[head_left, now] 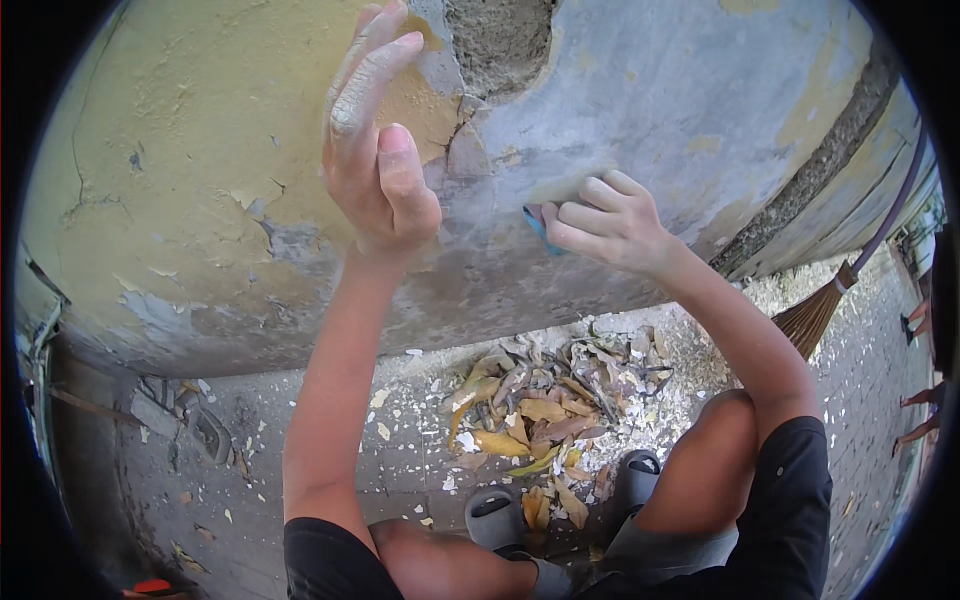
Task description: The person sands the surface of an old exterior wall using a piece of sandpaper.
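A wall point(380, 290) with peeling yellow paint and bare grey patches stands in front of me. My left hand point(375, 150) is raised before its yellow part, fingers stretched out and dusted with pale powder, holding nothing. Lower and to the right, my right hand point(605, 225) is closed round a small flat blue piece point(541, 228) with a dark upper edge, at the wall's grey, scraped area. Most of this piece is hidden by the fingers, so I cannot tell its exact kind. Near the top, a rough hole point(500, 45) shows bare masonry.
Below the wall, dry leaves point(545, 400) and pale paint flakes lie piled on the paving. A broom point(815, 315) leans at the right. My feet in grey sandals point(495, 515) are close to the leaves. Debris point(205, 430) lies at the left; other people's legs point(918, 415) show far right.
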A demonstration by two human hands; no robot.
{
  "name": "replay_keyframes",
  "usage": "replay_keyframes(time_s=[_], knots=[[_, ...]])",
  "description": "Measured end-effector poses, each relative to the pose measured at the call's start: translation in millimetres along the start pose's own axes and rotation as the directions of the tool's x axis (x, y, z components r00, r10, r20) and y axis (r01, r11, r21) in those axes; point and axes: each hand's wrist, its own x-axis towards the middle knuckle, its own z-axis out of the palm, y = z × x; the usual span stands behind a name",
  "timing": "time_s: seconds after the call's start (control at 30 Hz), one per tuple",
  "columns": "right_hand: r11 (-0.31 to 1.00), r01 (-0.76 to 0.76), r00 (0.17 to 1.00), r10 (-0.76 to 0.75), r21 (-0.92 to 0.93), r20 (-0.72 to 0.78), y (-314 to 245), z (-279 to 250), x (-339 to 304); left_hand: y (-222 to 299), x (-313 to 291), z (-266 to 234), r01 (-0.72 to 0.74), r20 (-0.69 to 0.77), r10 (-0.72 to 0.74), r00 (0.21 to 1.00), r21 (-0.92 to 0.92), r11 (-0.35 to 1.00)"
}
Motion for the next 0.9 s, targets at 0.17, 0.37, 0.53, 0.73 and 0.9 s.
replay_keyframes(time_s=[0.17,0.37,0.53,0.73,0.9], knots=[[1.000,-0.010,0.999,0.010,-0.006,-0.042,-9,11,17,2,0,9,0.004,0.010,-0.005,1.000,0.017,1.000],[0.990,-0.044,0.999,0.041,-0.133,-0.030,10,-3,-21,-1,3,6,-0.021,-0.013,0.021,1.000,0.024,1.000],[0.990,-0.100,0.992,0.092,-0.103,-0.082,-7,9,25,-2,0,8,-0.060,0.011,0.059,0.998,0.068,0.996],[0.999,-0.038,0.996,0.036,-0.029,-0.077,-2,3,-5,1,1,1,-0.038,-0.052,0.040,0.998,0.040,0.998],[0.996,-0.088,0.993,0.089,0.014,-0.081,-6,11,-11,2,-1,6,-0.018,0.003,0.018,1.000,0.088,0.996]])
